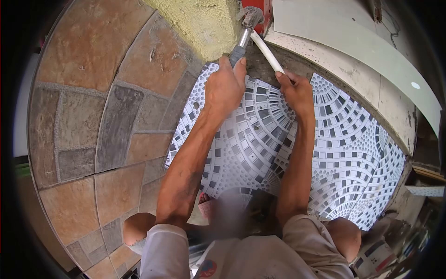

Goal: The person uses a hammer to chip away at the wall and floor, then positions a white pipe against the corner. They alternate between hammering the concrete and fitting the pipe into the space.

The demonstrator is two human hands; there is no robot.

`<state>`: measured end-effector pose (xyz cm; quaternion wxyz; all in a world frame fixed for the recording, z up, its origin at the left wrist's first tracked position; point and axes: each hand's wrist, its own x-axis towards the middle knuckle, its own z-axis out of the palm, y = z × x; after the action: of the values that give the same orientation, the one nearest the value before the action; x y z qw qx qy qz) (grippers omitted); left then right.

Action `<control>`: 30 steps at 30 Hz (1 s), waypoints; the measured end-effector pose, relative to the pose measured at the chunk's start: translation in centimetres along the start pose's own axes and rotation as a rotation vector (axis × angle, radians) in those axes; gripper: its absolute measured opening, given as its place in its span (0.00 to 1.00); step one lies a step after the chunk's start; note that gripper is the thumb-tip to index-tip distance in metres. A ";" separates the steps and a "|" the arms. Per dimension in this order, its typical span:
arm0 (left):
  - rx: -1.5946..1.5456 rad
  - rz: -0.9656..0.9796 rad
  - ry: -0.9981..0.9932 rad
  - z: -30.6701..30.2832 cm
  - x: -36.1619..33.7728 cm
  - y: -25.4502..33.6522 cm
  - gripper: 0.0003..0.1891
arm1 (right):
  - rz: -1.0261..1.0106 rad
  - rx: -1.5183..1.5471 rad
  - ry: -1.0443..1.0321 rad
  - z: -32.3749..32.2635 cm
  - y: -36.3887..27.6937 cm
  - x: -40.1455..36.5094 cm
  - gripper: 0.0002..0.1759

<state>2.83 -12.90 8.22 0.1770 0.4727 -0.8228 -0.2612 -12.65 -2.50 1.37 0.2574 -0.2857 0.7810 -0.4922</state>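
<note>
My left hand [226,86] is closed around the grey grip of a hammer [243,38], whose metal head points up at the top centre. To its right, my right hand [297,93] grips the lower end of a white rod [268,53]. The rod's upper end meets or lies just beside the hammer head; which one I cannot tell. Both hands are above the far edge of the black, grey and white mosaic-patterned floor tiles [244,135], near a narrow bare grey strip [262,65].
Brown and grey stone-look tiles [76,123] cover the left side. A rough yellowish block [204,28] stands at the top, beside something red [266,14]. A pale ledge [344,69] and a white curved panel [362,46] border the right. My knees are at the bottom.
</note>
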 end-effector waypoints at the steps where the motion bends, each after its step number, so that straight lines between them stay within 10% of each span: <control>1: 0.028 -0.011 -0.002 0.3 0.4 -0.5 0.26 | -0.002 0.011 -0.001 0.1 -0.3 0.0 0.20; 30: 0.015 -0.039 0.053 -0.8 1.0 -1.4 0.26 | 0.035 -0.165 0.012 0.2 -3.9 -0.1 0.27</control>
<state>3.73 -14.51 8.09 0.1900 0.4969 -0.8104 -0.2456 -11.71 -3.90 4.90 0.2371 -0.2892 0.8252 -0.4232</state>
